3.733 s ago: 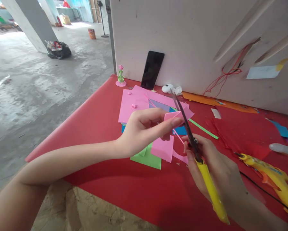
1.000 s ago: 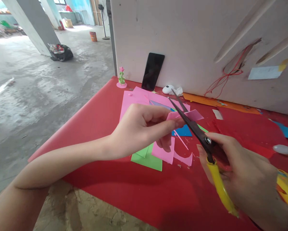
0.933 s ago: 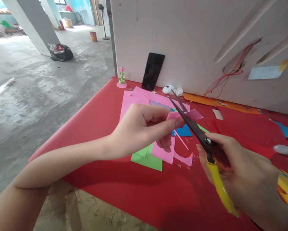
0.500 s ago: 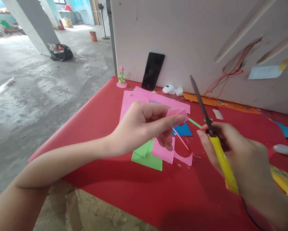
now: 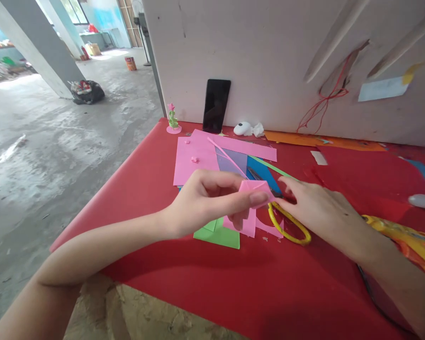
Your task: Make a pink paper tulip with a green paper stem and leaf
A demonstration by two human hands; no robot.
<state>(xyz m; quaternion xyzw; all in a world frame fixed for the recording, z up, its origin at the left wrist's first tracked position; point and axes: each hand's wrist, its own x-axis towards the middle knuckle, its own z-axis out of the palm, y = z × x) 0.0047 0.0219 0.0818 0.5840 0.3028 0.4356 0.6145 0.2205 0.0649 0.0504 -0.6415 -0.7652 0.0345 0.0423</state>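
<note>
My left hand (image 5: pixel 212 200) pinches a small folded pink paper piece (image 5: pixel 257 190) between thumb and forefinger, just above the table. My right hand (image 5: pixel 316 212) lies low on the table to its right, fingers stretched out toward the pink piece. The yellow-handled scissors (image 5: pixel 289 228) lie flat on the red table under that hand, one handle loop showing free, the dark blades (image 5: pixel 260 177) pointing away over the blue paper. Whether the fingers still touch the scissors is hidden.
Pink sheets (image 5: pixel 195 155), blue and green paper (image 5: pixel 217 234) lie under my hands. A black phone (image 5: pixel 216 105) leans on the white board, a small paper flower (image 5: pixel 171 119) to its left. A yellow glue gun (image 5: pixel 409 242) lies at the right. The table's red edge (image 5: pixel 102 200) runs left.
My right hand brought the scissors away from the pink piece, swung them up, then laid them flat on the table. The left hand keeps the pink piece. The view shifted slightly.
</note>
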